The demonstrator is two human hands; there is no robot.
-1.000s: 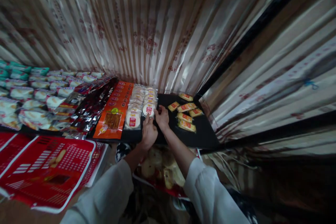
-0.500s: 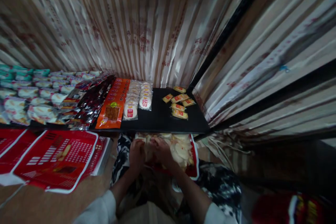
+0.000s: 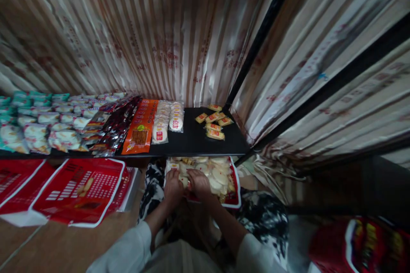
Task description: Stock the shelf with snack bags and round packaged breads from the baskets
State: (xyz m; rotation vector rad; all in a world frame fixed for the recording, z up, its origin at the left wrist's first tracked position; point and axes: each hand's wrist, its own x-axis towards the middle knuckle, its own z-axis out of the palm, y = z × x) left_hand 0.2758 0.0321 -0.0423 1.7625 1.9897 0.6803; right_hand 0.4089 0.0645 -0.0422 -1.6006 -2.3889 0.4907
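Observation:
On my lap lies a red bag with a white edge [image 3: 237, 187], its open side up, full of clear-wrapped pale round rice crackers [image 3: 220, 175]. My left hand [image 3: 173, 188] is over the bag's left part, fingers curled down onto the wrapped crackers. Close beside it, my right hand [image 3: 199, 184] also has bent fingers. A pale rice cracker packet [image 3: 183, 180] shows between the two hands, and the fingertips of both seem closed on it. Dim light and the backs of the hands hide the exact grip.
The black shelf [image 3: 192, 147] ahead holds two rows of rice cracker packets [image 3: 176, 120], an orange snack bag [image 3: 138, 130], small yellow packets [image 3: 215, 127], dark red packs [image 3: 117, 130] and white-and-green packs [image 3: 35, 130]. Red bags [image 3: 83, 187] stand left. A black post [image 3: 256, 59] rises behind.
The view has shifted slightly. Both hands stay close together over the bag of crackers, with a pale packet now plainer between them.

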